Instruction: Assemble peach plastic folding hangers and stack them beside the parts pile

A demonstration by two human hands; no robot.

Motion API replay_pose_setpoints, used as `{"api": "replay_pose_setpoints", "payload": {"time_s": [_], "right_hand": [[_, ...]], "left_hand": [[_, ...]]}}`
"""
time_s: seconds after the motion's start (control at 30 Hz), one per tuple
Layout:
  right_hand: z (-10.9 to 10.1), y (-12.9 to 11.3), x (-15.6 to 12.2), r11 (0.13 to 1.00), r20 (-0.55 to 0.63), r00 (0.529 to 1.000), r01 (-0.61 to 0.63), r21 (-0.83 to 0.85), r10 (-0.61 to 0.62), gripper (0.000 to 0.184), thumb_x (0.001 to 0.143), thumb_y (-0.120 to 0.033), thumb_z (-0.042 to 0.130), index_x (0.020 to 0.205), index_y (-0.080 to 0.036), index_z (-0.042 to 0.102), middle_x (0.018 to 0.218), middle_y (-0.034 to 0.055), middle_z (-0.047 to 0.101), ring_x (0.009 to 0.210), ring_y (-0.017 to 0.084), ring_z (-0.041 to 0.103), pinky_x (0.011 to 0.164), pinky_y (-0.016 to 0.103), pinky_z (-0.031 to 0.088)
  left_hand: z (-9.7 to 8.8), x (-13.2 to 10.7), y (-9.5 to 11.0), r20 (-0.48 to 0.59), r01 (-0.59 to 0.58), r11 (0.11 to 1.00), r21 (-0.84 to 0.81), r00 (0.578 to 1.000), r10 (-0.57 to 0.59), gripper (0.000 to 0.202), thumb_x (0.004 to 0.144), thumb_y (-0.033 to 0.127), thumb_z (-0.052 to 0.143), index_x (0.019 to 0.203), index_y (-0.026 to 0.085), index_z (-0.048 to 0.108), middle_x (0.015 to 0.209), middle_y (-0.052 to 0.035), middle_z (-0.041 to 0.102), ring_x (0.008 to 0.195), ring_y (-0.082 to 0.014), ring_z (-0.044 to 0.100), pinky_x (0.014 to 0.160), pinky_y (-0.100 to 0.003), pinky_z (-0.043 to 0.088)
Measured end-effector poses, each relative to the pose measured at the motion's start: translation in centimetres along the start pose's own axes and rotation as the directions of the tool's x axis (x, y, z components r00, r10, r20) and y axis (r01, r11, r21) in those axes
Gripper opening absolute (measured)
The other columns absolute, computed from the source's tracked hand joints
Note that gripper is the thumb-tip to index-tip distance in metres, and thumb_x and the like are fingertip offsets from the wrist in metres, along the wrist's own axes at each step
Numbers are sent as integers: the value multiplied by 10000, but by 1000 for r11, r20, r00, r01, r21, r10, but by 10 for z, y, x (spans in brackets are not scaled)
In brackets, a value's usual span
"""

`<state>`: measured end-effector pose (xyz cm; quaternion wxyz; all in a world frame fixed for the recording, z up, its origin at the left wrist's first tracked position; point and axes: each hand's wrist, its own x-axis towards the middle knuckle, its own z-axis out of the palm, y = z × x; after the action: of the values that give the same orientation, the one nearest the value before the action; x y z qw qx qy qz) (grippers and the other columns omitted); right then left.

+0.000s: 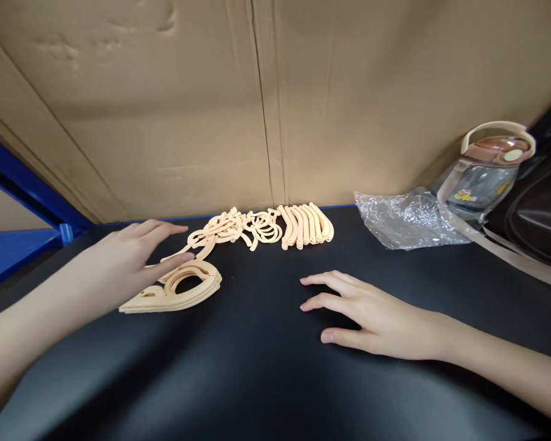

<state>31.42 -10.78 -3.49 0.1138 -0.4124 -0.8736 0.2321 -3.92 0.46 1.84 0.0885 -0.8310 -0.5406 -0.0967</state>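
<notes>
My left hand rests with fingers spread on a small stack of flat peach-coloured plastic pieces lying on the black table. Behind the stack, a loose pile of thin peach rings and curved pieces sits near the back edge. To its right, a neat row of curved peach strips stands side by side. My right hand lies flat on the table, palm down, fingers apart, holding nothing, a little to the right of the stack.
A cardboard wall closes off the back. A crumpled clear plastic bag lies at the back right. Beside it is a drinking bottle with a strap and a dark bag. A blue metal frame shows at the left.
</notes>
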Motion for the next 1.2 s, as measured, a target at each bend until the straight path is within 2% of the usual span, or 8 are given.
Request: {"api": "replay_pose_setpoints", "payload": {"time_s": [0.13, 0.23, 0.33, 0.5, 0.73, 0.9, 1.03, 1.2], "right_hand": [[-1, -1, -1, 1000, 5, 1000, 9, -24, -9, 386, 949, -481, 443, 1284, -307, 524, 1457, 19, 372, 1344, 181, 323, 1104, 365, 305], [-1, -1, -3, 999, 2, 1000, 14, -41, -14, 392, 951, -482, 437, 1290, -303, 522, 1452, 25, 383, 1344, 187, 327, 1107, 376, 301], [-1, 0, -4, 998, -12, 999, 33, -51, -34, 401, 952, -481, 437, 1298, -298, 520, 1445, 33, 395, 1338, 191, 337, 1104, 380, 303], [0, 2, -4, 996, -33, 997, 69, -51, -71, 415, 947, -477, 450, 1303, -277, 525, 1441, 49, 404, 1322, 206, 362, 1092, 392, 322], [0, 3, -5, 993, -57, 993, 99, -57, -102, 419, 945, -460, 463, 1304, -257, 531, 1428, 72, 426, 1312, 231, 380, 1082, 430, 336], [0, 3, -5, 993, -66, 992, 106, -47, -109, 416, 941, -456, 472, 1300, -257, 536, 1419, 77, 437, 1303, 239, 394, 1073, 439, 348], [0, 3, -5, 992, -65, 992, 108, -64, -112, 418, 946, -455, 463, 1304, -250, 533, 1423, 79, 434, 1309, 233, 388, 1083, 428, 336], [-1, 3, -5, 992, -60, 992, 102, -72, -106, 420, 948, -457, 457, 1305, -248, 534, 1425, 79, 432, 1299, 237, 398, 1077, 424, 340]], "left_hand": [[2, 20, 40, 34, -205, 955, 214, 979, 202, 528, 880, 491, 365, 1189, 116, 570, 1145, -130, 615, 1048, -297, 566, 919, -416, 431], [9, 33, 66, 64, -194, 926, 323, 981, 183, 454, 900, 439, 395, 1141, 108, 592, 1075, -145, 634, 1000, -300, 578, 843, -386, 438], [19, 44, 79, 97, -166, 901, 400, 986, 139, 409, 917, 390, 383, 993, 90, 651, 975, -172, 659, 971, -334, 584, 801, -412, 416], [32, 60, 79, 106, -143, 912, 385, 988, 111, 399, 875, 403, 413, 725, 134, 666, 883, -172, 689, 933, -348, 589, 763, -424, 401], [34, 67, 72, 78, -95, 947, 307, 994, 75, 294, 814, 335, 446, 612, 187, 599, 700, -121, 686, 881, -328, 594, 744, -405, 390], [28, 56, 69, 1, -4, 972, 234, 1000, 4, 334, 874, 418, 407, 692, 212, 596, 748, -92, 696, 883, -315, 599, 731, -386, 390], [23, 37, 67, -83, 74, 977, 198, 995, -59, 360, 931, 388, 307, 802, 194, 582, 875, -115, 691, 897, -321, 578, 717, -396, 372], [12, 22, 66, -155, 96, 995, 21, 984, -92, 334, 945, 394, 307, 866, 187, 556, 933, -104, 655, 905, -306, 548, 729, -392, 353]]}}
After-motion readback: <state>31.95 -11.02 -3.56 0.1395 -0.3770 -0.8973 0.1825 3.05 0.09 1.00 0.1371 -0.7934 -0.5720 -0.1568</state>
